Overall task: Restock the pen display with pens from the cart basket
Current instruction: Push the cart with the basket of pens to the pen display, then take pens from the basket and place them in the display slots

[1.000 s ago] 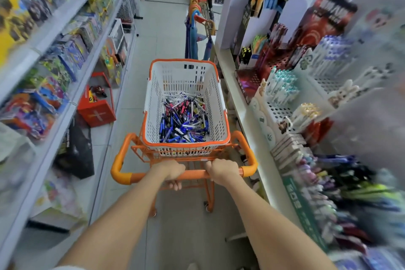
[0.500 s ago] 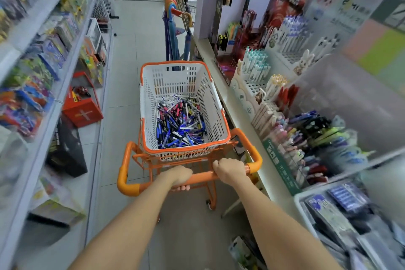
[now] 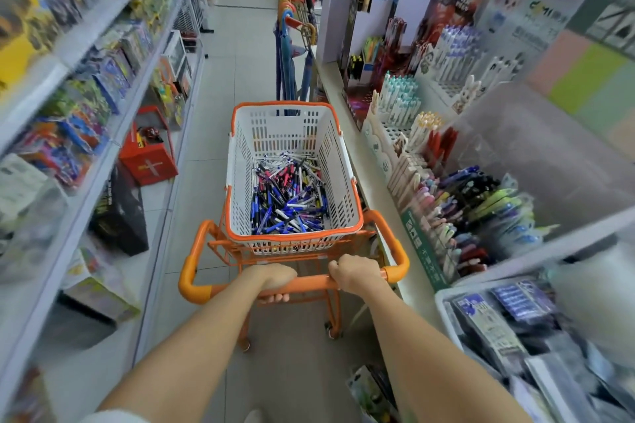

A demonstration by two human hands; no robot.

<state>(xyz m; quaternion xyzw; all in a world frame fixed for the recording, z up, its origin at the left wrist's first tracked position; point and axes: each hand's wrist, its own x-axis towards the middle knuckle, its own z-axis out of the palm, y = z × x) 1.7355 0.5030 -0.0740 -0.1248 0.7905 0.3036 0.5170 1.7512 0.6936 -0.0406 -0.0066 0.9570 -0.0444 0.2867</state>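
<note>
Both hands on the cart handle [image 3: 311, 282]. Left hand [image 3: 271, 280] is wrapped round the orange bar, fingertips showing underneath. Right hand [image 3: 354, 273] is curled tight over the bar further right, knuckles up. Neither holds a pen.

Pens [image 3: 288, 199] are all in the basket [image 3: 240, 182]: a loose heap on the floor of it, mostly blue, some red/pink, black and white, piled towards the near end. The basket is white slotted plastic with an orange rim and sits on top of the orange cart [image 3: 395, 244].

The cart stands in the aisle, right side close along the right-hand shelf edge. The pen display [image 3: 474, 213] is on that shelf, just beside the cart's near right corner (green-fronted rack, rows of coloured pens lying tilted). More upright pen stands sit further along the same shelf.

Left side: shelving [image 3: 103, 154] with boxed goods, blurred. Red box [image 3: 147, 161] on the floor below it. Bin of packaged items [image 3: 498, 319] at lower right, contents too blurred to read.
</note>
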